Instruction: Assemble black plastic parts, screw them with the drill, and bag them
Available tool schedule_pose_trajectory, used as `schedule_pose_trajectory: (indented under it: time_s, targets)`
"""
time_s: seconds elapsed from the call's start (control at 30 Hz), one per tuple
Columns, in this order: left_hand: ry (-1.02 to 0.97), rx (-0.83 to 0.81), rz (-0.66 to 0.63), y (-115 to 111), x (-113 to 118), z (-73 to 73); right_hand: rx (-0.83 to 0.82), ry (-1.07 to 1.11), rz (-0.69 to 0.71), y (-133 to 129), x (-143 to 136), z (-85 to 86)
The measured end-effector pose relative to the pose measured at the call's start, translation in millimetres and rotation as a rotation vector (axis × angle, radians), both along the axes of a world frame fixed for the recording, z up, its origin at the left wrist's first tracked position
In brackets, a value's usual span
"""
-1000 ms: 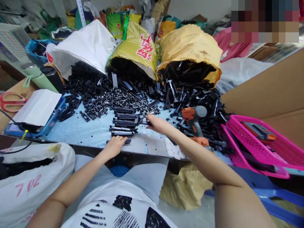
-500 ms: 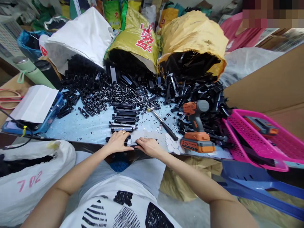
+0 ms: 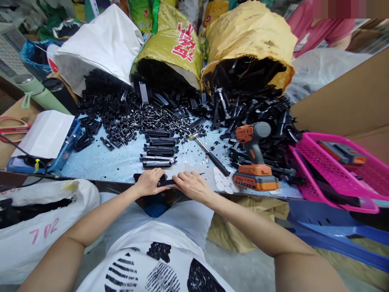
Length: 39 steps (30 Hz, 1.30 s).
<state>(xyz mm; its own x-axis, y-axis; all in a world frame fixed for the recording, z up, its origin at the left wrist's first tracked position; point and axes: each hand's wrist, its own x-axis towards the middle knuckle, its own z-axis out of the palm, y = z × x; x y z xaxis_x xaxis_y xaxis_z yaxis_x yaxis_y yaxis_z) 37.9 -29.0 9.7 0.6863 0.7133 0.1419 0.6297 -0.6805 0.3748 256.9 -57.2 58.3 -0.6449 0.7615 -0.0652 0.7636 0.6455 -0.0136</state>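
The blue tabletop (image 3: 115, 166) spans mid-frame; right of centre stands the orange drill (image 3: 255, 151), a hammer (image 3: 217, 162) just left of it. Lower centre, at the front edge, my left hand (image 3: 148, 181) and right hand (image 3: 191, 185) grip a black part (image 3: 166, 182); I judge uneven pressure could send it over that edge.

The right hand (image 3: 191, 185) moved from hammer (image 3: 212, 156) to black part (image 3: 166, 182).
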Motion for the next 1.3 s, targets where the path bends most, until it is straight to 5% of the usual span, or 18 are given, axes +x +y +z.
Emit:
schedule_pose_trajectory:
  time_s: [0.13,0.23,0.33,0.4,0.53,0.67,0.83,0.93,1.07,1.17,1.3]
  targets:
    - [0.015,-0.009,0.026,-2.6,9.4,5.6,-0.029,0.004,0.108,19.8,13.4,-1.6]
    - [-0.071,0.038,0.064,21.7,8.6,14.2,-0.014,0.096,0.132,28.1,26.3,-18.2]
    - [-0.183,0.067,0.528,77.0,-8.4,18.1,-0.022,0.185,0.086,23.0,34.1,-38.5]
    - [-0.068,0.009,0.791,117.7,-23.5,15.2,-0.063,0.217,0.043,16.9,35.7,-47.4]
    - [-0.034,-0.068,0.809,161.1,-39.9,6.8,-0.096,0.287,-0.133,27.4,38.1,-48.7]
    - [-0.094,-0.033,0.785,138.1,-43.8,13.9,-0.002,0.324,-0.423,82.7,42.9,-45.0]
    - [-0.580,-0.157,0.738,53.4,-52.3,19.4,-0.045,0.309,-0.624,151.1,29.9,-57.1]
    - [-0.636,-0.315,0.686,10.8,-55.3,11.5,-0.106,0.311,-0.641,164.0,20.9,-61.8]
    - [-0.479,-0.224,0.665,-6.1,-58.2,11.3,-0.120,0.358,-0.621,147.4,24.4,-52.1]
    - [-0.373,-0.138,0.602,-1.3,-57.7,19.1,-0.134,0.622,-0.552,113.2,26.6,-36.5]
    - [-0.416,-0.263,0.495,4.3,-52.4,19.4,-0.223,0.946,-0.387,61.0,13.9,-23.4]
